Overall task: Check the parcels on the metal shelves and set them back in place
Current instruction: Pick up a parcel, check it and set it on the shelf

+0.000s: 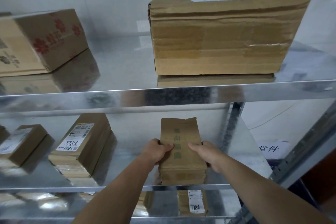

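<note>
Both hands, left hand and right hand, fingers curled gripping small parcel on middle shelf; likely checking it, next reseat it square

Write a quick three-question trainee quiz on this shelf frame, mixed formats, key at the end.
1. True or false: the left hand and the right hand grip the same parcel on the middle shelf.
2. The box with red flower prints sits on: A) the upper shelf, left side; B) the middle shelf, right side; C) the lowest shelf.
3. Fill in: the labelled parcel left of the held one bears the handwritten number ____.
Key: 1 true; 2 A; 3 7786.
</note>
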The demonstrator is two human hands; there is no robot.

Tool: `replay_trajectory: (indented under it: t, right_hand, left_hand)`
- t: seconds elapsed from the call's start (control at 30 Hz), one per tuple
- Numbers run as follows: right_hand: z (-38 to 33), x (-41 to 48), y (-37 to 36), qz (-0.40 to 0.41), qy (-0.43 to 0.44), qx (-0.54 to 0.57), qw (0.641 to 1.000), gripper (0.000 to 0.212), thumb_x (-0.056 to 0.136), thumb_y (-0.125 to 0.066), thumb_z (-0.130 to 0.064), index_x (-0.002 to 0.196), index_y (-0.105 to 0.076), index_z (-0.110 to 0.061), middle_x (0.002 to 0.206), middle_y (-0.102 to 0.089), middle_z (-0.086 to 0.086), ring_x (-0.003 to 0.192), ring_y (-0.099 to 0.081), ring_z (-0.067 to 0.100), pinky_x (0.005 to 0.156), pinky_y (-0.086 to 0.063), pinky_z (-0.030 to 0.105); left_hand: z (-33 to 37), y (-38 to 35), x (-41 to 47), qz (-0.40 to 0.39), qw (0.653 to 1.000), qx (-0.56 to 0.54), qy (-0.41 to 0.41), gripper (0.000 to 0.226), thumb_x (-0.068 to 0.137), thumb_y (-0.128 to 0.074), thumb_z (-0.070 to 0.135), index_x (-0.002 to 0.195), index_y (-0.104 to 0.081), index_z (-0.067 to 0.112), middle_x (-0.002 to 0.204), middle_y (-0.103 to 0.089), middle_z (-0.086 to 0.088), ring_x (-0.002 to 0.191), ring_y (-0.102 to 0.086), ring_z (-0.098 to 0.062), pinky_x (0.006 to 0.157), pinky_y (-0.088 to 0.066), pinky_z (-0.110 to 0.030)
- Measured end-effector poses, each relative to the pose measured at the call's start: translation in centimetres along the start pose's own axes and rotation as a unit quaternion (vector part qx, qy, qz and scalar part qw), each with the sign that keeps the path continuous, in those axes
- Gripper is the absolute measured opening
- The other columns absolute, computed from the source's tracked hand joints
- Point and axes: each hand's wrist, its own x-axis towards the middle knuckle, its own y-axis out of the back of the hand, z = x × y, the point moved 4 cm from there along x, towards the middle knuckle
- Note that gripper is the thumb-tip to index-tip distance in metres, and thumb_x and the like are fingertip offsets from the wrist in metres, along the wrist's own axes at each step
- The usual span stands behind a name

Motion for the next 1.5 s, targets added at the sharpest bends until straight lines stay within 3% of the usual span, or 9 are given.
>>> replay_trajectory:
  t: [0.07,0.3,0.5,0.93,1.17,1.3,1.5]
  right_hand:
    - [0.5,0.8,-0.1,0.001,0.002,-0.007,1.0,0.07,0.084,-0.063,-0.071,0.133,-0.063,-0.021,0.133,-0.068,-0.001,0.122,-0.063,0.025,0.11,-0.047,0.049]
    - [-0.3,0.6,-0.6,0.019,0.015,-0.028,0.999,0.053,0.103,-0.055,-0.048,0.143,-0.057,-0.014,0.144,-0.061,0.004,0.134,-0.055,0.027,0.116,-0.041,0.048]
    - [0.2,1.5,-0.9,0.029,0.023,-0.041,0.998,0.052,0.101,-0.054,-0.05,0.14,-0.058,-0.016,0.142,-0.062,0.003,0.132,-0.056,0.027,0.114,-0.043,0.05]
    - [0.3,1.8,-0.6,0.015,0.032,-0.018,0.999,0.05,0.104,-0.055,-0.045,0.142,-0.057,-0.013,0.144,-0.06,0.004,0.136,-0.053,0.028,0.117,-0.04,0.047]
    - [0.5,2.0,-0.2,-0.001,0.049,0.019,0.999,0.047,0.094,-0.062,-0.053,0.129,-0.066,-0.022,0.125,-0.071,-0.003,0.118,-0.066,0.022,0.108,-0.05,0.047]
    - [0.0,1.3,-0.1,0.009,0.061,0.052,0.997,0.035,0.098,-0.063,-0.046,0.124,-0.066,-0.022,0.12,-0.072,-0.003,0.113,-0.067,0.022,0.106,-0.051,0.047]
    - [0.4,1.1,0.1,-0.003,0.06,0.081,0.995,0.034,0.099,-0.065,-0.042,0.125,-0.066,-0.021,0.122,-0.073,-0.002,0.116,-0.067,0.023,0.108,-0.051,0.048]
  left_hand:
    - [0.1,-0.1,0.1,0.003,1.0,0.001,0.004,0.033,0.094,-0.073,0.03,0.117,-0.058,0.012,0.112,-0.069,-0.007,0.102,-0.068,-0.026,0.091,-0.059,-0.041]
    - [-0.2,-0.3,0.8,0.022,0.999,0.03,0.003,0.029,0.095,-0.072,0.03,0.113,-0.056,0.014,0.113,-0.066,-0.008,0.104,-0.065,-0.027,0.094,-0.057,-0.043]
    - [-0.6,-0.4,1.0,0.03,0.999,0.028,0.001,0.024,0.094,-0.072,0.03,0.107,-0.055,0.018,0.115,-0.066,-0.008,0.107,-0.065,-0.029,0.1,-0.054,-0.048]
    - [-0.3,-0.4,0.4,0.019,1.0,-0.001,0.004,0.025,0.095,-0.072,0.027,0.109,-0.055,0.016,0.114,-0.068,-0.009,0.102,-0.067,-0.027,0.096,-0.056,-0.044]
    - [0.2,0.0,-0.3,0.018,1.0,-0.017,-0.013,0.029,0.095,-0.071,0.022,0.117,-0.054,0.014,0.114,-0.067,-0.007,0.105,-0.065,-0.026,0.1,-0.055,-0.046]
    - [0.5,0.1,-0.6,0.032,0.999,-0.018,-0.038,0.029,0.096,-0.071,0.022,0.118,-0.054,0.014,0.106,-0.064,0.0,0.103,-0.062,-0.023,0.092,-0.053,-0.038]
    - [0.3,0.2,-1.4,0.029,0.997,-0.031,-0.063,0.03,0.093,-0.074,0.022,0.112,-0.053,0.016,0.106,-0.064,0.001,0.092,-0.062,-0.013,0.076,-0.05,-0.03]
